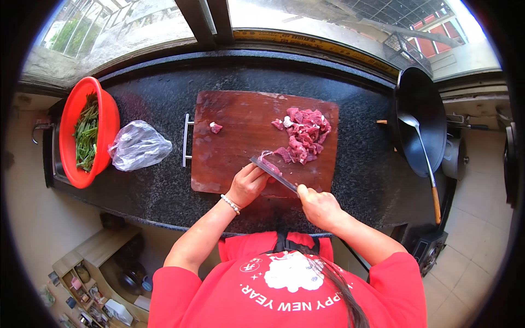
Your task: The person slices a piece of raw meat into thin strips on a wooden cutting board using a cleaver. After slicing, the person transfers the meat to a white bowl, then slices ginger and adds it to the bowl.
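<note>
My right hand (322, 207) grips the handle of a kitchen knife (275, 175). Its blade slants up and left over the near side of a wooden cutting board (238, 143). A piece of raw red meat (272, 165) with a pale strip of fat lies at the blade, partly hidden by it. My left hand (247, 185), a bead bracelet on its wrist, pinches this meat with curled fingers close to the knife. Cut raw meat (307, 133) is heaped on the board's right side. One small meat chunk (215, 127) sits apart at the left.
Left of the board, a crumpled clear plastic bag (139, 145) rests beside a red basin (110, 119) of cut green vegetables (87, 135). At the right stands a tilted black wok (420, 106) with a wooden-handled metal spatula (424, 151). Windows border the dark stone counter (164, 98).
</note>
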The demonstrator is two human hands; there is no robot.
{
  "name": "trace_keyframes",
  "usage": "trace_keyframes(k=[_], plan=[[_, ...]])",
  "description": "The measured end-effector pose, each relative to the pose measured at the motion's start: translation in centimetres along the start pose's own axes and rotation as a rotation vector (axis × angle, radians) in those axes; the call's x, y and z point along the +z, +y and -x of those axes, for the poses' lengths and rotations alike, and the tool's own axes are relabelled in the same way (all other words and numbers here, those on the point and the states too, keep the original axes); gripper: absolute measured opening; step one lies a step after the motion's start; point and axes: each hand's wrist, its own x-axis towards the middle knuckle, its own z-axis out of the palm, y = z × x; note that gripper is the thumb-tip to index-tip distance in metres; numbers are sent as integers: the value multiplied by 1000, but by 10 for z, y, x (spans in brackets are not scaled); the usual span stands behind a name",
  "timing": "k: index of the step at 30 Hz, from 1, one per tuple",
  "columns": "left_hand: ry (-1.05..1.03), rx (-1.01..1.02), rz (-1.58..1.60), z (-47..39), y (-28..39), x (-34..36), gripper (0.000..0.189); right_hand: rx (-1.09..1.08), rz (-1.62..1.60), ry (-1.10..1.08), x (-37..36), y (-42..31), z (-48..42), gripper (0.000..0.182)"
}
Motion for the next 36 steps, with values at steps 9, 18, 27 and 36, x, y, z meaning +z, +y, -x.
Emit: trace_keyframes(k=[9,18,27,36], plan=[[-47,-7,-80,19,-6,7,22,-140,-11,156,2,-30,-80,17],[76,-36,-51,13,6,3,17,96,-38,401,-5,19,-5,15],[56,-58,-61,17,9,6,20,27,155,85,16,5,11,17],[50,-64,-46,20,6,5,17,-80,83,211,11,-46,-90,13]])
